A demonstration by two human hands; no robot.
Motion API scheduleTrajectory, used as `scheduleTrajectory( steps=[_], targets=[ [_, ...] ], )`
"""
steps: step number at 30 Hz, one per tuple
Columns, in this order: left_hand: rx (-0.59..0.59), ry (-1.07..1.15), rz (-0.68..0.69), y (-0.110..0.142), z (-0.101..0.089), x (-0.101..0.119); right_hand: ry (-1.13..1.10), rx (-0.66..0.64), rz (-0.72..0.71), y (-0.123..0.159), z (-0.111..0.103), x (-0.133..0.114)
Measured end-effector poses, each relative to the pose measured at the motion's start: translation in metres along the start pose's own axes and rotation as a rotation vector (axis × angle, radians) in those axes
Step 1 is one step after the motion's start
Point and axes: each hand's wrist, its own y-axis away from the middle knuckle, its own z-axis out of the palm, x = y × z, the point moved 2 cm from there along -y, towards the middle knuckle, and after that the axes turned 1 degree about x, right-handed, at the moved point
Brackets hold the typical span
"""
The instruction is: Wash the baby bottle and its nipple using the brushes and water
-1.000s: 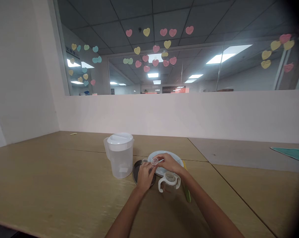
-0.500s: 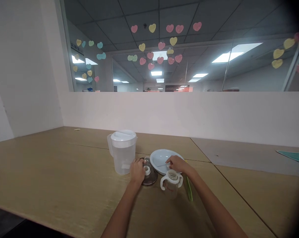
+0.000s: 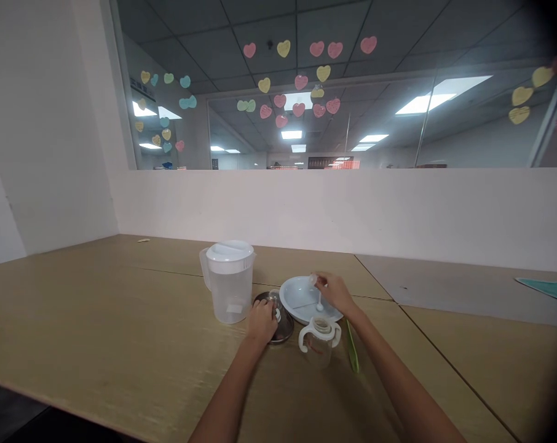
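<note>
My left hand (image 3: 262,321) is closed over the dark metal dish (image 3: 286,331), its fingers round a white ring-shaped bottle collar (image 3: 277,315). A clear dome-like cap (image 3: 275,295) shows just beyond those fingers. Above the white bowl (image 3: 293,288), my right hand (image 3: 336,291) pinches a small translucent piece (image 3: 313,279). From this hand a thin straw with a white weighted end (image 3: 319,306) hangs into the bowl. A clear baby bottle (image 3: 319,351) with two white handles stands upright and uncapped in front of the bowl.
Left of the dish stands a translucent lidded pitcher (image 3: 230,292). A green strip-like utensil (image 3: 353,352) lies right of the bottle. Farther off are a teal cloth-like piece (image 3: 546,290) at the right and a small yellowish scrap (image 3: 143,240) near the wall.
My right hand has risen from the bowl, lifting the translucent piece with the straw into view. My left hand has shifted slightly right over the dish, still on the collar.
</note>
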Motion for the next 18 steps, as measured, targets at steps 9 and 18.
scheduleTrajectory(
  steps=[9,18],
  targets=[
    [0.121,-0.006,-0.05,0.0,-0.008,0.005,-0.496,0.026,-0.058,0.025,-0.07,-0.055],
    [0.352,0.076,0.002,0.0,-0.019,0.005,-0.421,-0.138,-0.065,0.031,-0.063,-0.064]
  ],
)
